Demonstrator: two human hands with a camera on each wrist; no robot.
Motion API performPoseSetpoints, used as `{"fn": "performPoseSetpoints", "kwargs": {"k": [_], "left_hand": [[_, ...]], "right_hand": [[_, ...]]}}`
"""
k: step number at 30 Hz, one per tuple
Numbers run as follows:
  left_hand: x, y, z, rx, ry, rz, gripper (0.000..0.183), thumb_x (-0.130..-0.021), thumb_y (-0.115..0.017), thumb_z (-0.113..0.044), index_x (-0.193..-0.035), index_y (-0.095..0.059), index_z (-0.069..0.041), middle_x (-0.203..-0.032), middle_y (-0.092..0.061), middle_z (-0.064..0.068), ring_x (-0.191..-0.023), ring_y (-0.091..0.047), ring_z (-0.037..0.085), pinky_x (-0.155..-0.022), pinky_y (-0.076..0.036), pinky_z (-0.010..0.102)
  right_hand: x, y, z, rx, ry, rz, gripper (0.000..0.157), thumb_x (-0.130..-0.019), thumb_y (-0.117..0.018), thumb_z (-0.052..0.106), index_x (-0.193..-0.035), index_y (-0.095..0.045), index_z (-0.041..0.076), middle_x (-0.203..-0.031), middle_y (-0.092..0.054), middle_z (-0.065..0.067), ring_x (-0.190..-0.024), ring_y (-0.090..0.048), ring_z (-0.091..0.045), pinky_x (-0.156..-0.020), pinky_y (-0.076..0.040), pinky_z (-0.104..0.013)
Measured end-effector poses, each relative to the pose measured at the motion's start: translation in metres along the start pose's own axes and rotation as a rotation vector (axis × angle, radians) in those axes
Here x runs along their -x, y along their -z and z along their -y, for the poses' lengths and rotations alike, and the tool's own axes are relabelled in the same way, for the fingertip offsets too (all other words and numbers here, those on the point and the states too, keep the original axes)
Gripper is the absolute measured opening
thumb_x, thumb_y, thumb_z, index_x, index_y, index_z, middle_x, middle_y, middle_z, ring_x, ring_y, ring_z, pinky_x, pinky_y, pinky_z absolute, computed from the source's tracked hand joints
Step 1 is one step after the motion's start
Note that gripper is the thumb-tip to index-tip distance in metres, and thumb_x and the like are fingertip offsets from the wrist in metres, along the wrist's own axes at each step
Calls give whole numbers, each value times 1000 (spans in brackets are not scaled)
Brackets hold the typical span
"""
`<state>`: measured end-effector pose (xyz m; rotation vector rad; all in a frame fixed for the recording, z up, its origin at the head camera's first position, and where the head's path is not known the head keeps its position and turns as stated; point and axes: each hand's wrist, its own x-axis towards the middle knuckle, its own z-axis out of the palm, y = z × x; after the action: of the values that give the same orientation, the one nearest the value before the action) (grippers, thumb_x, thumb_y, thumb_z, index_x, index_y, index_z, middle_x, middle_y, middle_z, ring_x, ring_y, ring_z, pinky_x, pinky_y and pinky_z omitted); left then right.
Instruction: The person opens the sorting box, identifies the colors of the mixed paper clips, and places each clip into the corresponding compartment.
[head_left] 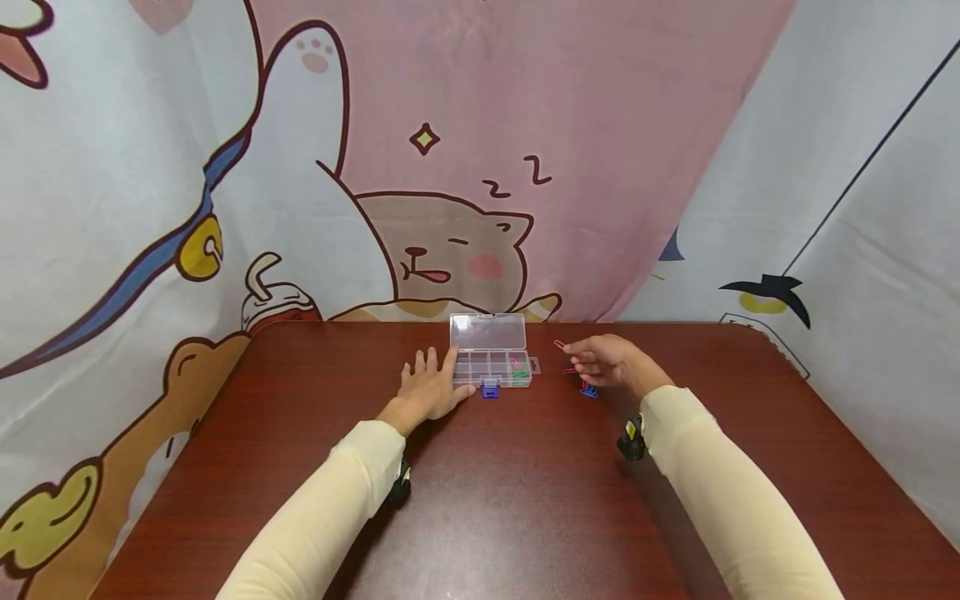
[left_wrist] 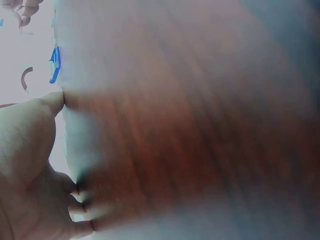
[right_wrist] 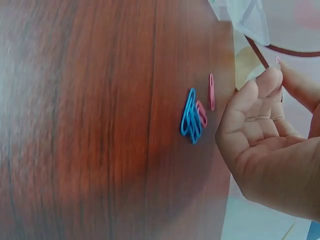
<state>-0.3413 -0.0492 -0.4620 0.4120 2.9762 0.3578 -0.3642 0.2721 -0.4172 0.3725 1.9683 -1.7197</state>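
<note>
— So, where exactly is the pink paper clip [head_left: 560, 344] you have hold of?

— At the tips of your right hand [head_left: 606, 360], pinched between thumb and forefinger, raised over the tabletop [head_left: 525, 500] to the right of the clear divided box [head_left: 497, 367]. Your other fingers bend loosely toward the palm, and your forearm slants in from the lower right.

— And close to that hand?

— A lone pink clip [right_wrist: 212, 92] lies on the wood; just beside it sits a small heap of blue clips [right_wrist: 191, 120] with another pink one [right_wrist: 202, 113] against it.

— How is your left hand [head_left: 429, 387] set?

— Back upward, fingers spread wide and gripping nothing, with your thumb and forefinger at the box's left side.

— What about the box itself?

— Its lid [head_left: 489, 332] stands raised at the back, its blue latch [head_left: 490, 389] faces you, and green clips [head_left: 519, 375] show at the right end. Beyond hangs a printed cloth [head_left: 637, 125].
</note>
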Motion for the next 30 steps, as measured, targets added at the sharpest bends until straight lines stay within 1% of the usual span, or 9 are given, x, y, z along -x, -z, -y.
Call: {"fn": "performPoseSetpoints", "kwargs": {"k": [6,9,11,14,22,24,28,30], "left_hand": [[-1,-2,0,-1,6,6,83,-94,-47,-61,-157,-12,-20,-158,-18,25,-146,-15,45,-115,-14,61],[-2,-2,1,-5,6,3,83,-94,-47,-61,-157,-12,-21,-158,-18,24,-146,-15,45,-115,-15,60],[-3,-2,1,-7,4,0,83,-94,-47,-61,-157,-12,-21,-158,-18,24,-146,-15,44,-115,-15,60],[-3,-2,1,-8,2,0,83,-94,-47,-61,-157,-11,-20,-158,-18,24,-146,-15,44,-115,-14,60],[-3,-2,1,-13,6,4,84,-94,-46,-62,-157,-10,-20,-159,-17,24,-146,-14,44,-115,-14,60],[-3,-1,1,-12,5,3,84,-95,-46,-61,-157,-10,-20,-159,-17,24,-146,-14,44,-115,-14,60],[-3,-1,0,-13,4,1,83,-95,-47,-61,-157,-10,-20,-158,-18,24,-146,-15,44,-115,-15,60],[-3,-1,0,-14,4,1,83,-94,-47,-61,-157,-11,-21,-158,-18,24,-146,-15,44,-115,-15,60]], "right_hand": [[-2,-11,4,37,0,0,14,-95,-63,23,-87,-62,11,-70,-64,6,-62,-60,-6,-66,-53,-24],[-3,-18,6,46,-6,-12,13,-94,-64,22,-89,-63,10,-71,-63,5,-63,-59,-7,-66,-53,-25],[-5,-23,7,69,-2,-7,14,-94,-64,22,-92,-62,9,-71,-63,6,-63,-59,-7,-66,-53,-25],[-7,-30,10,82,-4,-20,17,-93,-65,21,-98,-61,6,-71,-63,5,-62,-58,-8,-65,-53,-26],[-12,-50,19,121,21,-2,30,-93,-64,20,-115,-61,0,-67,-63,6,-59,-58,-6,-61,-52,-24],[-13,-53,21,125,19,8,30,-94,-64,21,-114,-60,0,-65,-62,6,-58,-58,-5,-60,-52,-23],[-14,-56,23,115,4,3,25,-93,-64,20,-110,-60,2,-65,-61,7,-58,-58,-6,-61,-51,-24],[-14,-56,22,112,5,3,26,-94,-63,20,-112,-60,2,-65,-61,6,-59,-57,-6,-62,-51,-24]]}}
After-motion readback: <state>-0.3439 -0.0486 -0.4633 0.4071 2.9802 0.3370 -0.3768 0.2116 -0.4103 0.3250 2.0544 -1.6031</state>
